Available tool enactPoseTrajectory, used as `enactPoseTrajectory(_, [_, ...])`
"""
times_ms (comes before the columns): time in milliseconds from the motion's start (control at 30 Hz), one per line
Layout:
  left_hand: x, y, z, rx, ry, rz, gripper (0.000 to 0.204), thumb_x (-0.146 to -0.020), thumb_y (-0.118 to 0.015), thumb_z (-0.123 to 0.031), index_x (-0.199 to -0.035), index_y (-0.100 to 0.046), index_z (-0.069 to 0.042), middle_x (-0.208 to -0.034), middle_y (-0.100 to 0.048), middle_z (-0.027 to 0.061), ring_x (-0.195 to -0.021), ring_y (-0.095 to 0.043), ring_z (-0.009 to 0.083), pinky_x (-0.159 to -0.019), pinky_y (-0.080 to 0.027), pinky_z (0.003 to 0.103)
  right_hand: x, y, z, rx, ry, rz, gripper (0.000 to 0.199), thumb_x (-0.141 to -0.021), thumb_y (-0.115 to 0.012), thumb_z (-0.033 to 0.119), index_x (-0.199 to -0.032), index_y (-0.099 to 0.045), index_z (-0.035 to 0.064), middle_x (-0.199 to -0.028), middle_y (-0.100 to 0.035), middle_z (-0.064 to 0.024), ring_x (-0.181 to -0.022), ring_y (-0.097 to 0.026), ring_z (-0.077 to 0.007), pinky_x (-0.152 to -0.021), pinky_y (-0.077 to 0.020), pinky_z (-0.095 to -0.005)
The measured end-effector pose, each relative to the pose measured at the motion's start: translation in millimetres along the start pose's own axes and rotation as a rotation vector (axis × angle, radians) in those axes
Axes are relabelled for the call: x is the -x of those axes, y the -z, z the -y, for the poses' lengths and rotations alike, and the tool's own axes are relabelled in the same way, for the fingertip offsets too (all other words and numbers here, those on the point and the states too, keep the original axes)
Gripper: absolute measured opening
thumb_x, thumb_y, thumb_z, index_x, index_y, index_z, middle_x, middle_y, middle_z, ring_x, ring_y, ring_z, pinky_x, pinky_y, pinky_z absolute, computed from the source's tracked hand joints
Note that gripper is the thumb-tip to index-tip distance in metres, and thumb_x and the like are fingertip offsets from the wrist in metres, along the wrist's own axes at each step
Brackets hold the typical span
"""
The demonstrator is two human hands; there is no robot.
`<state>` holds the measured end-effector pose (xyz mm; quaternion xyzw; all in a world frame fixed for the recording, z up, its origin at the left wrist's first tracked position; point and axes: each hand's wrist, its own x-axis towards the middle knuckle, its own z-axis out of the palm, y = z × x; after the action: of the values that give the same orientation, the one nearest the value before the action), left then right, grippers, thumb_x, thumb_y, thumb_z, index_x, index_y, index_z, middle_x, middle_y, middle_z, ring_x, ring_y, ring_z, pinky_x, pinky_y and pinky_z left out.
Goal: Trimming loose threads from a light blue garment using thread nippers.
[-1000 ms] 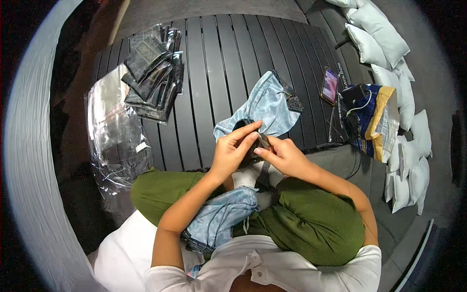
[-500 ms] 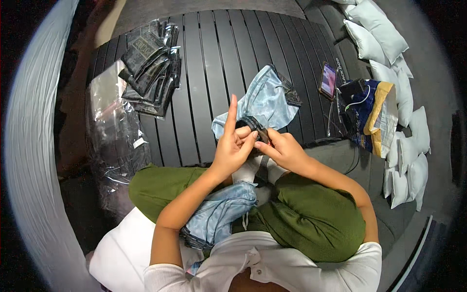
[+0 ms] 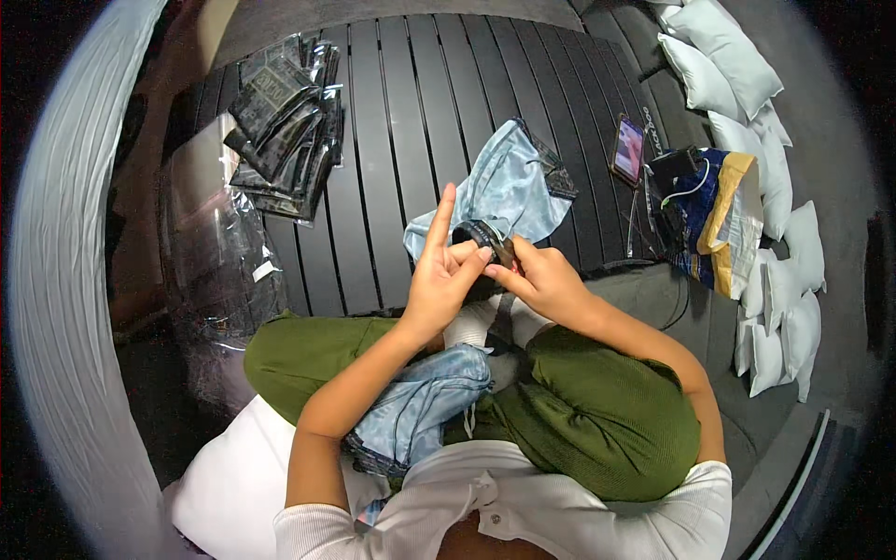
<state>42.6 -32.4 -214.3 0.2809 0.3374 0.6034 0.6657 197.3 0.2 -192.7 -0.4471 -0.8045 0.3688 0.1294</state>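
Observation:
My two hands meet over the near edge of the table at a light blue, mottled garment (image 3: 499,182) with a black elastic waistband (image 3: 483,233). My left hand (image 3: 441,275) pinches the band between thumb and curled fingers, while its index finger points straight up. Thumb and fingers of my right hand (image 3: 541,280) close on the band's other side. The garment's cloth spreads beyond my hands, with a dark printed part (image 3: 553,173) at its far right. Across my lap rests a pile of similar light blue cloth (image 3: 425,401), dark bands at its lower edge.
Black items in clear packets (image 3: 285,131) are stacked on the slatted dark table (image 3: 401,93), far left. Nearer lie clear plastic bags (image 3: 215,261). At right are a phone (image 3: 629,149) and a blue-yellow bag (image 3: 719,224) with a white cable. Several white pillows (image 3: 733,70) line the right side.
The view has shifted slightly. Both hands stay at the waistband with almost the same grip, and the garment has barely moved.

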Motion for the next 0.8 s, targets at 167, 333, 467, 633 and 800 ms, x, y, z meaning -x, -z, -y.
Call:
enactPoseTrajectory(167, [5.8,8.3,3.5,-0.214,-0.117,0.131,0.075,-0.082,-0.047,0.006,-0.139,0.001,-0.008,-0.067,-0.052,-0.0015,-0.061,-0.044,0.0021,-0.061,-0.034,0.015,0.6,1.4,2.7,0.001,0.042,-0.016,0.033,-0.081,-0.06,0.026,-0.075,-0.042,-0.0004,-0.054,-0.051,-0.0154,-0.048,-0.055,-0.0302,-0.043,-0.0393,-0.0348])
enactPoseTrajectory(333, [4.5,10.1,6.2,-0.42,-0.192,0.14,0.075,-0.082,-0.047,0.006,-0.139,0.001,-0.006,-0.066,-0.049,-0.0029,-0.061,-0.043,0.0017,-0.06,-0.033,0.015,1.4,3.0,1.6,-0.006,0.051,-0.013,0.032,-0.081,-0.06,0.026,-0.077,-0.044,-0.0015,-0.054,-0.052,-0.0156,-0.049,-0.056,-0.0299,-0.043,-0.0396,-0.0346])
enactPoseTrajectory(467, [4.2,10.6,4.5,-0.467,-0.225,0.147,0.074,-0.081,-0.047,0.007,-0.138,-0.001,-0.004,-0.067,-0.051,-0.0026,-0.062,-0.043,0.0018,-0.06,-0.034,0.015,0.6,3.3,1.3,0.004,0.076,-0.021,0.03,-0.082,-0.059,0.025,-0.081,-0.046,-0.0025,-0.055,-0.052,-0.0158,-0.05,-0.057,-0.03,-0.044,-0.0404,-0.0345])
enactPoseTrajectory(633, [3.0,12.9,5.6,-0.385,-0.215,0.138,0.07,-0.083,-0.047,0.005,-0.138,-0.005,-0.004,-0.074,-0.055,-0.001,-0.063,-0.044,0.0015,-0.062,-0.035,0.015,-0.1,4.7,3.5,-0.007,0.041,0.01,0.03,-0.082,-0.059,0.025,-0.078,-0.045,-0.0018,-0.054,-0.052,-0.0159,-0.051,-0.057,-0.0308,-0.044,-0.0406,-0.0345])
enactPoseTrajectory(800, [-0.1,8.4,-4.6,-0.151,-0.021,0.111,0.06,-0.084,-0.05,0.001,-0.136,-0.02,-0.003,-0.081,-0.057,0.0009,-0.068,-0.048,0.0018,-0.064,-0.038,0.015,1.0,4.9,0.0,0.013,0.0,0.023,0.031,-0.082,-0.059,0.025,-0.076,-0.043,-0.0006,-0.055,-0.052,-0.0161,-0.051,-0.057,-0.0312,-0.044,-0.0402,-0.0344])
